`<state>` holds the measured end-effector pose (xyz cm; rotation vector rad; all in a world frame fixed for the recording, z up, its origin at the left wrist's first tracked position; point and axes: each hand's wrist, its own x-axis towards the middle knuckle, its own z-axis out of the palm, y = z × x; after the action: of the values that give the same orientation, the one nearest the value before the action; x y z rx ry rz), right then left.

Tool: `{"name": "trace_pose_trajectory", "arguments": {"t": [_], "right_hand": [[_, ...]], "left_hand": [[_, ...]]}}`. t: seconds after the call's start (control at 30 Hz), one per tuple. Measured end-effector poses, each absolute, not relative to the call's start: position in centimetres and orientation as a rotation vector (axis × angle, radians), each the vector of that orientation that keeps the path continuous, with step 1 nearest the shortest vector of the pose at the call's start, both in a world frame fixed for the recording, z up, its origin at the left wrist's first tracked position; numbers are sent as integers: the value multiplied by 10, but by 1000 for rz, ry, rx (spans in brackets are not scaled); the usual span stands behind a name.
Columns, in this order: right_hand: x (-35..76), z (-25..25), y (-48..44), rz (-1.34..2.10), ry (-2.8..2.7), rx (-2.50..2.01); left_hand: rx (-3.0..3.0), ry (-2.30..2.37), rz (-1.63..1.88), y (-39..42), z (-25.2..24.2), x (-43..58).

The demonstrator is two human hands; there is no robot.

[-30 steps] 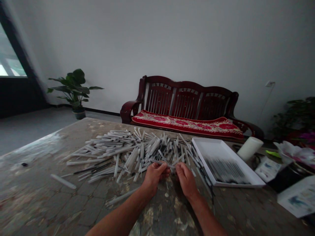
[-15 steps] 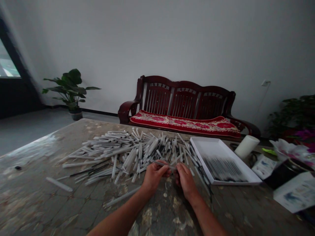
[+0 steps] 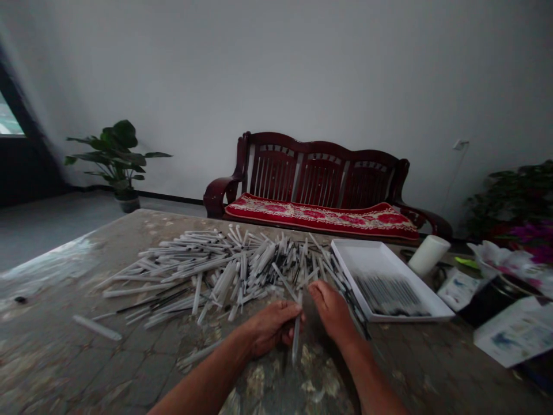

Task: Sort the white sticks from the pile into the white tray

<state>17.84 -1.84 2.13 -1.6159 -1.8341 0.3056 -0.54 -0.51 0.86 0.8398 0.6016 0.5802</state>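
Note:
My left hand (image 3: pixel 276 327) pinches a pale, translucent slim stick (image 3: pixel 296 340), which points down toward me over the near part of the table. Just to its right is my right hand (image 3: pixel 329 305), its fingers bent together near the stick's upper end; whether they hold anything is too small to tell. Beyond both hands spreads a loose pile of whitish and dark slim sticks (image 3: pixel 224 271). A white open box (image 3: pixel 367 256) stands right of my right hand, with a row of dark slim sticks (image 3: pixel 391 294) in it.
The stone-patterned table (image 3: pixel 142 369) bears a single pale stick (image 3: pixel 97 327) at the left. At the right are a white roll (image 3: pixel 429 255), a printed white box (image 3: pixel 514 334) and a dark container. A red wooden bench (image 3: pixel 322 178) stands behind the table.
The stick between my hands has turned from lying crosswise to pointing toward me. My left hand has rolled over and lowered slightly, and my right hand's fingers have come away from the stick's end.

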Motion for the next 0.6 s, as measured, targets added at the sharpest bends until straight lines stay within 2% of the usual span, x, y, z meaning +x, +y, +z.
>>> {"name": "trace_pose_trajectory", "arguments": {"t": [0.13,0.23,0.6], "right_hand": [[201,23,-19,-70,-1787,-2093],[216,18,-16,-97,-1799,-2288],[212,17,-17,-170,-1862,-2274]], "left_hand": [[720,727,897,4,9,0],[613,812,1068,12,8,2],[555,864,1225,16,2,1]]}}
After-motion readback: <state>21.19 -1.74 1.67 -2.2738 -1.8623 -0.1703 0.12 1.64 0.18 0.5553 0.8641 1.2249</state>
